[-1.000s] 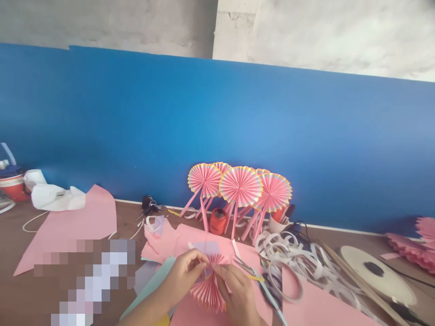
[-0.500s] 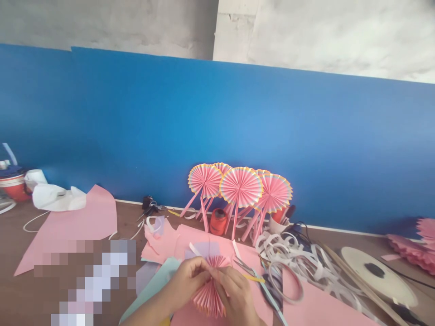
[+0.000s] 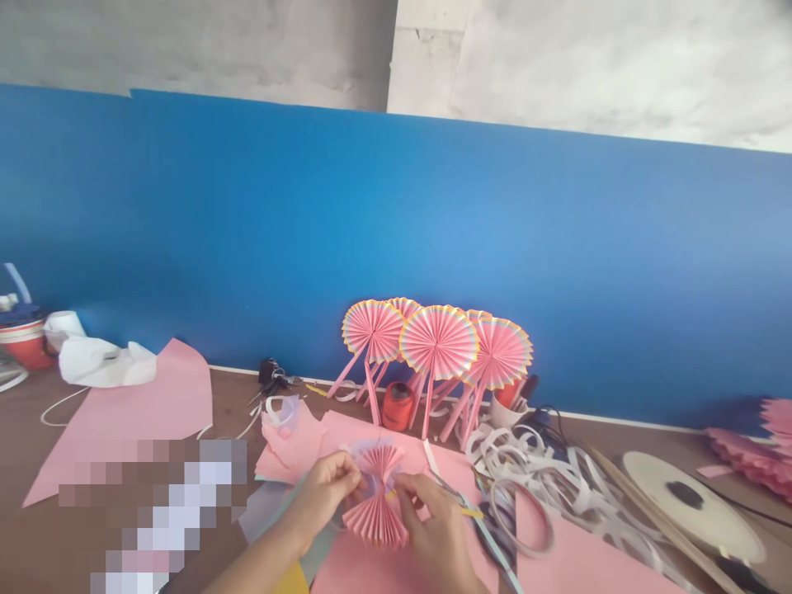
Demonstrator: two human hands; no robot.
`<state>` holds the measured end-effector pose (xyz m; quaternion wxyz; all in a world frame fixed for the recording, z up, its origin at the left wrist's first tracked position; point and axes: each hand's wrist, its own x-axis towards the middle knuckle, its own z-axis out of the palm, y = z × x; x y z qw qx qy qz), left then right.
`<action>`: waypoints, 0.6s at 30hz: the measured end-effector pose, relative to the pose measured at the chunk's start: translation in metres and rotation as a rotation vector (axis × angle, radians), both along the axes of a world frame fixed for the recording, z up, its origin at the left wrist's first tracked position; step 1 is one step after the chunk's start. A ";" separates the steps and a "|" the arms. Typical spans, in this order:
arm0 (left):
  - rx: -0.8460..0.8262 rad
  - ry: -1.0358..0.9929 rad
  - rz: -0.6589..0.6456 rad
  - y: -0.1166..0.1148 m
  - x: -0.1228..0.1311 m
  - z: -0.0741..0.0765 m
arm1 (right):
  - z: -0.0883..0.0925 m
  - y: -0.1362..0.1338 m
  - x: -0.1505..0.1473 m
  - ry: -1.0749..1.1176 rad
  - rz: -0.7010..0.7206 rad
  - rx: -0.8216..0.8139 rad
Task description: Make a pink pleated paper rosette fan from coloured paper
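A pleated pink paper (image 3: 376,524), gathered narrow at its middle and spread at both ends like a bow, is between my two hands. On its left side, my left hand (image 3: 327,495) is closed in a pinch; what its fingertips hold is too small to make out. On the right, my right hand (image 3: 433,524) has thumb and fingers pinched close to the narrow middle, their contents also unclear. Pink paper sheets (image 3: 352,565) lie beneath. Scissors (image 3: 495,536) and a ring-shaped tape roll (image 3: 544,528) lie right of my right hand.
Several round pink pleated fans (image 3: 439,340) on paper sticks stand at the back by a red container (image 3: 398,406). White paper strips (image 3: 544,462) are heaped to the right, near a large cream reel (image 3: 693,503). A blue panel (image 3: 309,231) rises behind the table.
My hands have drawn apart from the middle of the pleated paper, the left moving left and the right slightly right. The paper's narrow waist and upper fan are now uncovered.
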<state>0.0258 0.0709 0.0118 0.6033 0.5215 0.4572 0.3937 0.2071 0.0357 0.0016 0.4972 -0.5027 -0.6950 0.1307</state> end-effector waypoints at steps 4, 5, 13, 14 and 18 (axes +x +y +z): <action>-0.030 0.019 0.014 0.001 0.001 0.002 | 0.003 0.001 -0.002 0.118 -0.008 -0.132; -0.042 0.024 0.003 0.001 0.001 0.001 | 0.003 0.002 -0.003 0.146 -0.006 -0.166; -0.110 0.077 -0.117 -0.004 0.003 0.000 | -0.006 0.001 -0.007 0.249 0.144 -0.403; -0.120 0.078 -0.116 -0.005 0.003 0.002 | -0.007 0.001 -0.008 0.260 0.159 -0.419; -0.213 0.065 -0.104 -0.005 0.000 0.011 | -0.006 0.000 -0.009 0.302 0.214 -0.462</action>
